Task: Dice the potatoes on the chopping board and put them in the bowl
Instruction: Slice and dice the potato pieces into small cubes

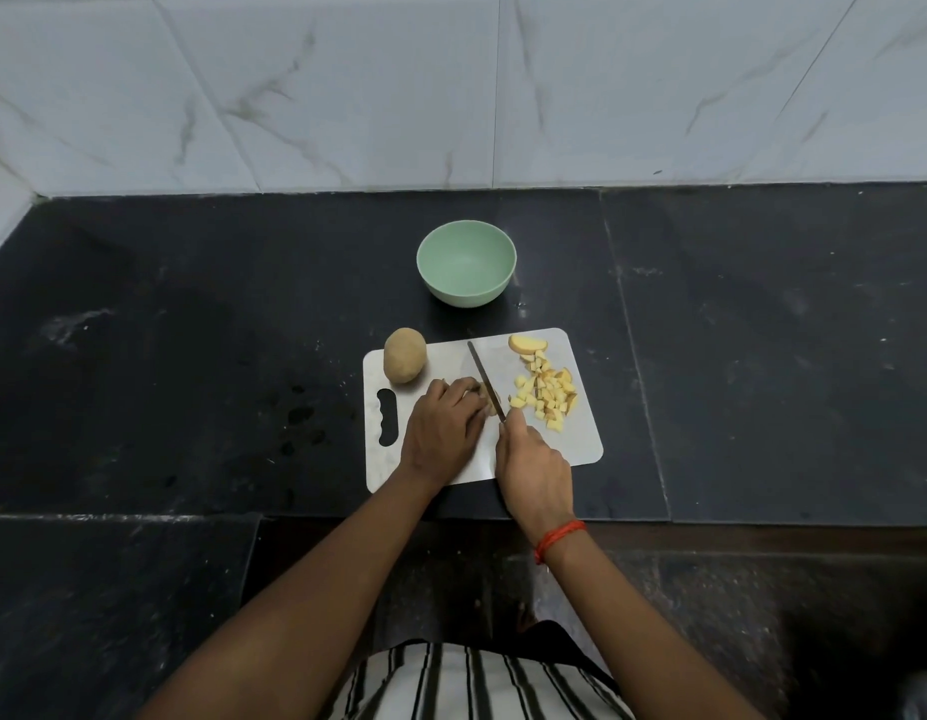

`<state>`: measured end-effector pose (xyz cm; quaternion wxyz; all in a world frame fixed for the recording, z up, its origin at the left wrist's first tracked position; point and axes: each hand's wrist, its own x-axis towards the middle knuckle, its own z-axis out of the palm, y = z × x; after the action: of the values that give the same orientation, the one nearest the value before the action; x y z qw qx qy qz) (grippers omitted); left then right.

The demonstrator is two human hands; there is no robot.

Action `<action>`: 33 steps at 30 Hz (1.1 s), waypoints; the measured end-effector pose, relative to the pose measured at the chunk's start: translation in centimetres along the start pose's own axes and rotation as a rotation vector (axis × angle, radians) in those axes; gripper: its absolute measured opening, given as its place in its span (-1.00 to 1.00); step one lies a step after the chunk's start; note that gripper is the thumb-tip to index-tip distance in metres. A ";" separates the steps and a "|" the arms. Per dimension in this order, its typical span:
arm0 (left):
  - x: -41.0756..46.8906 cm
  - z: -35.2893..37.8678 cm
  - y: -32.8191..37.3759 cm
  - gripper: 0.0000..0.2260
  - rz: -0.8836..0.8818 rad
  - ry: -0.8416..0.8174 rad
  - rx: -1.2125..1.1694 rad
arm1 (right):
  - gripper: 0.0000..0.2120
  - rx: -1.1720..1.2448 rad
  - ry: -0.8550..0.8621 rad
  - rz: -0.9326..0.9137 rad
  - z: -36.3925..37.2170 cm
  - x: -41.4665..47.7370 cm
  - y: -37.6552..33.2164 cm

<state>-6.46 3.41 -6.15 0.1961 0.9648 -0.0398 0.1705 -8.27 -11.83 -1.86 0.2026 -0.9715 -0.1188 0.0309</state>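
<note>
left hand (pixel 443 426) curled over a potato piece (pixel 483 393) mid-board | right hand (pixel 535 467) gripping knife (pixel 485 380), blade on that piece | diced potato (pixel 545 391) piled right side of chopping board (pixel 581 439) | 1 whole potato (pixel 404 354) at board's back-left corner | green bowl (pixel 466 263) behind board, nothing in it

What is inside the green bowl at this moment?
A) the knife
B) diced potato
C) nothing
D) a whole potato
C: the green bowl shows only its bare inside, while the diced potato pieces lie heaped on the chopping board.

Black stone counter (pixel 191 356) meets a white marble-veined tiled wall (pixel 347 85).
</note>
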 end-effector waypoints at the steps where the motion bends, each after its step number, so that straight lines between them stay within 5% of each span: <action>1: 0.0 0.0 0.0 -0.81 -0.001 -0.002 0.006 | -0.84 -0.003 -0.007 0.000 -0.1 0.0 0.0; 17: 0.1 -0.4 0.4 -0.84 -0.041 0.010 -0.033 | -0.84 -0.131 -0.165 0.041 -1.8 -3.7 0.4; 28: 0.1 -0.5 0.3 -0.78 -0.058 0.015 -0.013 | -0.55 -0.219 -0.035 -0.061 -1.1 -0.7 -0.6; 33: 0.0 -0.4 0.3 -0.78 -0.068 0.004 0.010 | -0.66 -0.242 -0.121 -0.072 -1.6 -5.8 2.0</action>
<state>-6.63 3.28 -5.72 0.1969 0.9663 -0.0059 0.1657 -13.29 -15.61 -1.17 0.0775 -0.9804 -0.1682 0.0676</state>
